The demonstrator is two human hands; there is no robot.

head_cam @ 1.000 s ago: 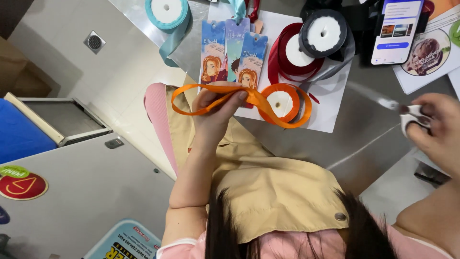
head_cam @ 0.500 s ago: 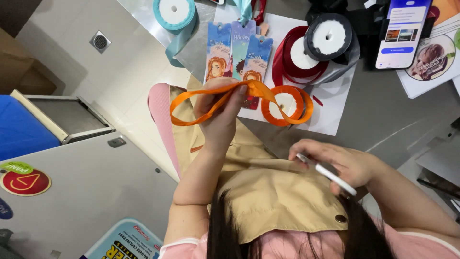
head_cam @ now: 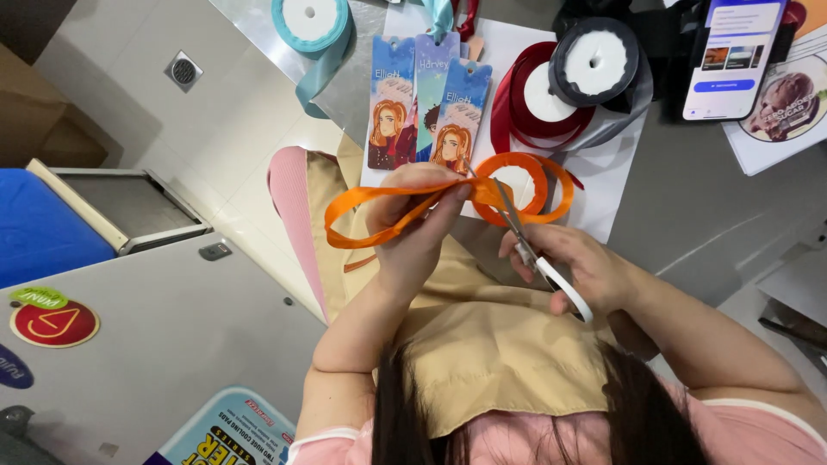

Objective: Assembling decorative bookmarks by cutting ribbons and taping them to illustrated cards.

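I figured keeping the orange ribbon (head_cam: 392, 211) taut mattered most, blades square across it. Left hand (head_cam: 413, 228) pinched its loop at center; right hand (head_cam: 581, 271) gripped scissors (head_cam: 525, 241), blades at the strip. Orange spool (head_cam: 521, 185) sat at 1 o'clock on the table (head_cam: 706, 215). Three illustrated bookmarks (head_cam: 426, 112) lay at 12, a round red sticker (head_cam: 53, 323) at 8.

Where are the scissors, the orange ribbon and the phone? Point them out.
scissors (head_cam: 551, 277): head view, on the white handle.
orange ribbon (head_cam: 362, 196): head view, on the loop's upper strand.
phone (head_cam: 728, 56): head view, on the lit screen.
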